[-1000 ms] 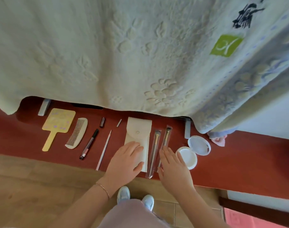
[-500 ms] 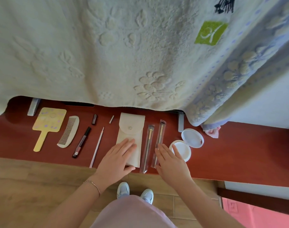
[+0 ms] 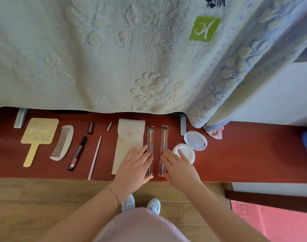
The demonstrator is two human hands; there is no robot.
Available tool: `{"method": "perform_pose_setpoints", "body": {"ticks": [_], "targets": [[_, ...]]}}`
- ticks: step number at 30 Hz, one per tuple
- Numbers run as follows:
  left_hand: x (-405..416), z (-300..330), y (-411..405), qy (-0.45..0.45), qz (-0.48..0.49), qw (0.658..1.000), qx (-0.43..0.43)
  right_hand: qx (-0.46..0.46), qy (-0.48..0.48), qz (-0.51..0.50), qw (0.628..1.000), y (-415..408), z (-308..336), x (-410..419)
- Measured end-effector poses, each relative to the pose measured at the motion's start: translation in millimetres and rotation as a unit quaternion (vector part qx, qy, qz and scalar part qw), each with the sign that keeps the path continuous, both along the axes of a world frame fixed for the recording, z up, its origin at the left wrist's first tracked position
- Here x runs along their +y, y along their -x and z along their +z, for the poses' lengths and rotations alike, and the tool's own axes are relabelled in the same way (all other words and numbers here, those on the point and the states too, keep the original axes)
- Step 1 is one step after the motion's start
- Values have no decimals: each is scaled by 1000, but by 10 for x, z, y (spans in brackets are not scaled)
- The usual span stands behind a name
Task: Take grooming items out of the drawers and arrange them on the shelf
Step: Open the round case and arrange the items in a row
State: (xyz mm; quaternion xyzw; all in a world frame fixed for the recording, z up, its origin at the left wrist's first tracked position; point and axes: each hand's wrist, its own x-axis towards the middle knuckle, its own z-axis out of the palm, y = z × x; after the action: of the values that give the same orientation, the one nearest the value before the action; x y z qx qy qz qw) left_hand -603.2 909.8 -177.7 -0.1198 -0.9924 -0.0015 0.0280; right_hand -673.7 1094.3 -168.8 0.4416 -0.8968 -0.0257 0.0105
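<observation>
Grooming items lie in a row on the red shelf (image 3: 236,154): a yellow hand mirror (image 3: 37,135), a pale comb (image 3: 62,143), a dark pen-like tube (image 3: 77,153), a thin white stick (image 3: 95,157), a cream pouch (image 3: 127,137), two wrapped brushes (image 3: 150,137) (image 3: 164,136) and an opened white compact (image 3: 193,145). My left hand (image 3: 135,167) lies flat with straight fingers on the pouch's lower end, touching the left brush. My right hand (image 3: 179,167) rests flat beside the right brush, its fingers over the compact's lower half.
Pale towels (image 3: 114,58) hang above and hide the shelf's back. A small dark cap (image 3: 90,127) and a silver cap (image 3: 109,126) lie near the back. Grey brackets (image 3: 20,117) (image 3: 183,126) stand on the shelf. Wooden floor (image 3: 27,206) and a pink mat (image 3: 271,222) lie below.
My left hand has slid right from the pouch's middle to its edge by the left brush. The two brushes now lie straighter and more parallel. The view has shifted slightly.
</observation>
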Motion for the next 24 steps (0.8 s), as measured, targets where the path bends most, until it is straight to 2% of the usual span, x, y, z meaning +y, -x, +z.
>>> {"method": "perform_pose_setpoints", "body": {"ticks": [4,9,12,15,19,24], "targets": [[2,1,41,-3,1,1000,1,-8,5,-17,1000,-21,41,9],[39,22,13,-10,-3,1000,-6,-12,65,-145,987,-40,188,204],[131,30,23,-9,-21,1000,-11,-25,40,-185,982,-9,165,300],[210,22,57,-14,-31,999,-20,-61,13,-204,977,46,116,287],[265,15,89,-22,-39,999,-15,-105,31,-221,969,103,72,249],[282,-9,110,-27,-38,999,-15,-112,29,-228,967,130,84,189]]}}
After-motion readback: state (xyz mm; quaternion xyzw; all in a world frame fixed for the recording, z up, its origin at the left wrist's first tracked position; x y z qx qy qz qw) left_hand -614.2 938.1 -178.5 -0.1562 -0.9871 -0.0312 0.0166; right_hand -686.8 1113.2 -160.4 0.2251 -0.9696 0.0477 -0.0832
